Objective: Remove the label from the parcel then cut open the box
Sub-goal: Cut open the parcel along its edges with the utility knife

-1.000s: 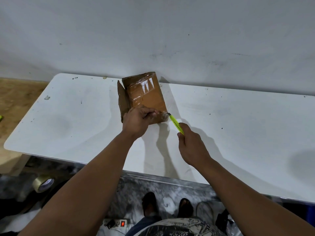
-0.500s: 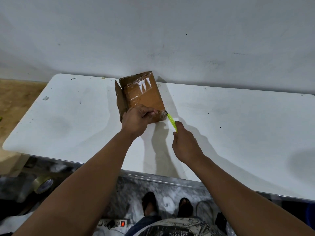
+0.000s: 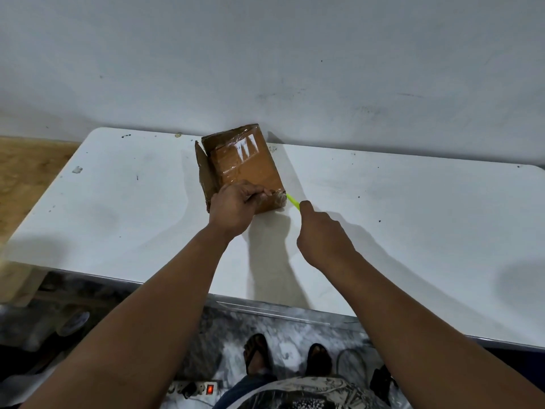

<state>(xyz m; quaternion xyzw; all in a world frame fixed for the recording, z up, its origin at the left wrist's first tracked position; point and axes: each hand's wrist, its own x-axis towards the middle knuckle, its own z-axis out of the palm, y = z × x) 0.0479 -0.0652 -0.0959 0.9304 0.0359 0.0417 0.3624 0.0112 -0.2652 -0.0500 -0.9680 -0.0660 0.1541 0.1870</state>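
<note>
Centrally on the desk [image 3: 118,202] stands the box [image 3: 247,169]. Left hand [image 3: 236,205] grips its near edge; right hand [image 3: 323,234] holds the yellow-green cutter [image 3: 292,199] at the near right corner. Risk: a slipping blade could likely reach the left fingers [image 3: 261,193] just beside it.

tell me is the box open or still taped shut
Partly open: one side flap stands loose on the left of the box, while glossy tape covers its top. The inside is not visible.
</note>
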